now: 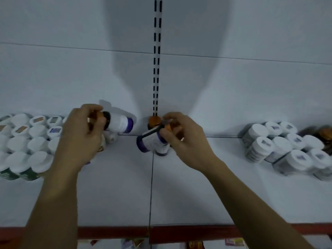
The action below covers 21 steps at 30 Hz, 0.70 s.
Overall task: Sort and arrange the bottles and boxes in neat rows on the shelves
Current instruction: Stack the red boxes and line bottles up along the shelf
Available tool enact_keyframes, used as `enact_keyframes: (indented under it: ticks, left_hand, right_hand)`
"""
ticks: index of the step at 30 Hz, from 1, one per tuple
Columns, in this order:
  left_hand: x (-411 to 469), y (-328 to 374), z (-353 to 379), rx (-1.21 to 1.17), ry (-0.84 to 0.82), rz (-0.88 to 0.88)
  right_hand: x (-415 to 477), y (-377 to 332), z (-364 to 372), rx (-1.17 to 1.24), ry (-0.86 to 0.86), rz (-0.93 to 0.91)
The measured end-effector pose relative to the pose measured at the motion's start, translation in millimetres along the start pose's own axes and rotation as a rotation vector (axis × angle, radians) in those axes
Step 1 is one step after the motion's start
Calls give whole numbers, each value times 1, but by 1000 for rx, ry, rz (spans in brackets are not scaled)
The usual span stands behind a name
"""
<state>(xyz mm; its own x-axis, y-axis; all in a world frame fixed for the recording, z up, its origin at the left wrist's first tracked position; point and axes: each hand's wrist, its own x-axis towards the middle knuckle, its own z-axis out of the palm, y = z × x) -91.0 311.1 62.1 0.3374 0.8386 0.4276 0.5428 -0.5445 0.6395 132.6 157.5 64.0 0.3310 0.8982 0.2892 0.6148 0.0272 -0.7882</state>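
Nearest to me, under my forearms, runs the red front edge [115, 232] of the white shelf [179, 191], with some blurred packaging below it that I cannot make out.

My two hands are apart, one on each side of the seam that splits the shelf.

My left hand [81, 133] is clamped on the orange cap end of a white-labelled bottle with a purple band [119, 123]. The bottle is tipped on its side, its base pointing right toward the slotted upright [157, 56] on the back wall. Just left of this hand, touching my wrist, a packed block of white-capped bottles [27, 139] stands in rows; the ones closest to me have green labels.

My right hand [183, 139] is closed on a second purple-banded bottle [149, 141], also tilted, its base pointing left and toward me. Directly under it another small bottle [162, 150] stands on the shelf. Just behind my fingers, against the wall at the foot of the upright, an amber bottle with an orange cap [154, 121] stands upright.

Well off to the right of my right hand sits a second cluster of white-capped jars [287, 148], with a few dark amber bottles [323, 133] behind them at the far edge.
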Motion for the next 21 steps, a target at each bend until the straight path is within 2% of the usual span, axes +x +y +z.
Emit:
enact_keyframes:
  ticks: [3,7,9,12,16,19,21]
  left_hand:
    - [-19,44,5,-330,65,-120]
    - [-29,116,56,-516,-56,-11]
    - [-34,158,95,-616,-119,-14]
    - [-52,236,160,-711,-185,12]
    - [-87,344,243,-732,-298,128]
    - [-106,416,299,-645,-396,245]
    - [-112,453,330,-487,-418,363]
  right_hand:
    - [-31,17,-51,409,229,165]
    - [-86,56,-128,673,630,246]
    - [-118,78,-173,761,809,284]
    - [-168,117,-251,778,1012,310]
    - [-229,162,-351,693,1172,375]
    - [-267,189,-416,541,1214,408]
    - [-281,200,-454,393,1167,409]
